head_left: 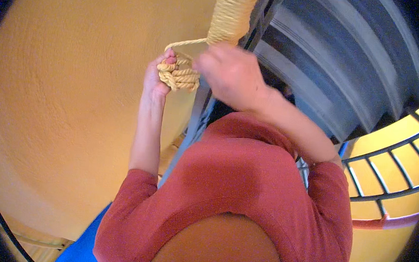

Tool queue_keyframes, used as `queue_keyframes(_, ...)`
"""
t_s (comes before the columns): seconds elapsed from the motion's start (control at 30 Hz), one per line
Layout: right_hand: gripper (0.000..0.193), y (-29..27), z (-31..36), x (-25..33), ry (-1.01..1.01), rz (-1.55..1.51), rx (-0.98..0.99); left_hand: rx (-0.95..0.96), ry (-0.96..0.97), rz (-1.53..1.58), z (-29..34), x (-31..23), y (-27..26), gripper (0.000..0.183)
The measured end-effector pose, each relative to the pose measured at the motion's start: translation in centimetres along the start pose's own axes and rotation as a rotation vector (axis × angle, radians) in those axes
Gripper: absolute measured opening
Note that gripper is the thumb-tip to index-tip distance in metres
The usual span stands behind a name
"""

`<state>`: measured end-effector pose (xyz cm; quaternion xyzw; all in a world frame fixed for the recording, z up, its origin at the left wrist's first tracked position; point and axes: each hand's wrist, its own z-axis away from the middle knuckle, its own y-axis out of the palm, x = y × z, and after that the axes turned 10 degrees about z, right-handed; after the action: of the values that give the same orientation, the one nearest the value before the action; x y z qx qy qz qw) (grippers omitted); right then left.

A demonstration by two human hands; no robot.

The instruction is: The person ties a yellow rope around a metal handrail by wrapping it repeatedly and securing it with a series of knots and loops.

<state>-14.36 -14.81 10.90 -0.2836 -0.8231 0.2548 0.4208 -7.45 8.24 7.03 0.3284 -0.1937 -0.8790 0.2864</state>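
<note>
The post (232, 14) is apparently being wrapped, the coil (186, 78) clasped by the left hand (155, 77), the blurred right hand's (236, 76) grip untellable; a taut strand (187, 43) seems needed next.

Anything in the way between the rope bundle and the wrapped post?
Nothing visible crosses the strand from the left hand to the rope-wrapped post; the blurred right hand sits just below it in view, beside the rope bundle.
</note>
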Motion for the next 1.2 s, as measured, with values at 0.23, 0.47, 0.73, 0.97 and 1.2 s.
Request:
queue_keyframes(0.23, 0.014, -2.7, -9.9, -4.2, -0.202, 0.295, 0.48, 0.106, 0.231, -0.295, 6.9, 1.4, 6.2, 0.015)
queue_keyframes(0.47, 0.031, -2.0, -3.4, -2.7, -0.155, -0.519, 0.476, 0.267, 0.281, -0.46, 11.1, 7.2, 8.4, 0.024)
queue_keyframes(0.73, 0.031, 0.1, -4.4, -2.3, 0.122, -0.565, 0.204, 0.22, 0.278, -0.336, 9.9, 6.8, 10.2, 0.024)
queue_keyframes(0.97, 0.014, -5.0, 0.7, -3.5, 0.226, -0.539, 0.013, 0.459, 0.588, -1.039, 9.7, 10.6, 11.3, 0.019)
queue_keyframes(1.2, 0.054, -5.5, 4.0, -4.7, 1.496, -1.568, 0.695, 0.36, 0.411, -0.555, 8.0, 14.9, 12.1, 0.021)
